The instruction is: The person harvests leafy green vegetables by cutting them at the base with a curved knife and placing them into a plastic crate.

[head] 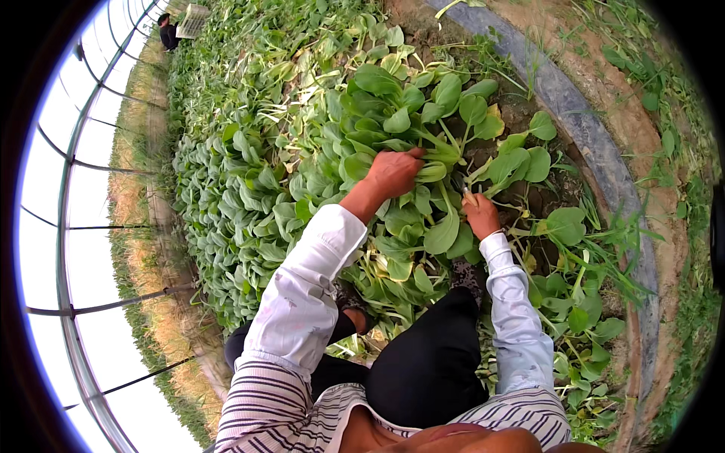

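My left hand point(395, 172) is closed around the leaf stalks of a bok choy plant point(444, 150), just above its pale base. To its right, my right hand point(481, 216) grips the light-coloured handle of a small cutting tool point(469, 196). The tool's metal end lies close to the plant's base, partly hidden by stalks, so I cannot tell whether it touches. Broad green leaves point(442, 233) spread between my two forearms. Another leafy bok choy point(512, 164) leans over the soil beyond my right hand.
Dense rows of bok choy point(226, 204) fill the left. Loose and yellowed leaves point(291, 79) litter the bed further ahead. A grey plastic strip point(595, 141) curves along the right edge. Greenhouse frame pipes point(65, 226) stand at far left. A person point(168, 33) is beside a pale crate point(193, 21) far off.
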Demonstrator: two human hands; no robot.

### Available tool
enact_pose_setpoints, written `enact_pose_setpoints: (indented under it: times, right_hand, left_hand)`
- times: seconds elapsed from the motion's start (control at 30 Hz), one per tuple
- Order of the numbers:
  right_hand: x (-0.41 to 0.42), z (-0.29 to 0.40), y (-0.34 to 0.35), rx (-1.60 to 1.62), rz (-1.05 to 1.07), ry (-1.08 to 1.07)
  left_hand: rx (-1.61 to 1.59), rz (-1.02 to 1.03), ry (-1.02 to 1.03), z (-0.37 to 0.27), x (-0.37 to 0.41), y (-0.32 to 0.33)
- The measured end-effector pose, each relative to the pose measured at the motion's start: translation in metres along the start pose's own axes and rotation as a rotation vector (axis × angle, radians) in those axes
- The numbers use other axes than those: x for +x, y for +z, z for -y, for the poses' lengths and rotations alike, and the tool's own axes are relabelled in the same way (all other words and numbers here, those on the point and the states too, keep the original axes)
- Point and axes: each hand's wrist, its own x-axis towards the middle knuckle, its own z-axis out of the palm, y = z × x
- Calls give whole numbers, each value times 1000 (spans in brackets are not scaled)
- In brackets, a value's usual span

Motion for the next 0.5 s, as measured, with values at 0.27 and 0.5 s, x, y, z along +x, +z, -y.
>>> enact_pose_setpoints:
  times: [0.27,0.5]
  right_hand:
    - [-25,89,-56,1106,-75,26]
    - [-71,108,-68,1288,-19,304]
  left_hand:
    - [-165,-260,287,-56,-78,-32]
    - [-384,-214,220,-88,-135,-24]
